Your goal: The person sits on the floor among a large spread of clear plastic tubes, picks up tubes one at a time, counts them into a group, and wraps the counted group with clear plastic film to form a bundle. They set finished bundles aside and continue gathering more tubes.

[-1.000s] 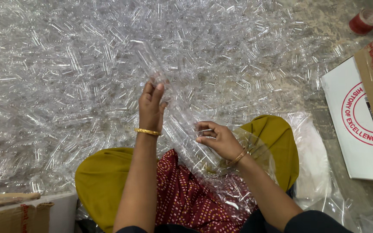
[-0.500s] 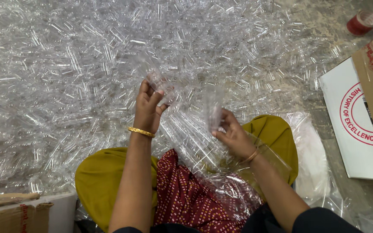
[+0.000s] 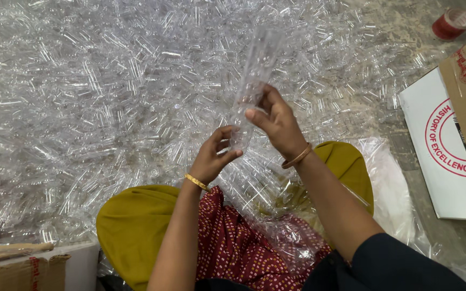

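- We are now lifting a stack of clear tubes (image 3: pixel 254 75) off the pile (image 3: pixel 109 97), unlike earlier.
- Our right hand (image 3: pixel 276 121) and left hand (image 3: pixel 214 159) are closing their fingers (image 3: pixel 254 116) around it.

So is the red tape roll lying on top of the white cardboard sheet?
No, the red tape roll lies on the floor, apart from the white cardboard sheet.

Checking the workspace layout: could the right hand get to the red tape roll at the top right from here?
Probably not without leaning: the right hand holds a clear tube stack, and the red tape roll lies far off.
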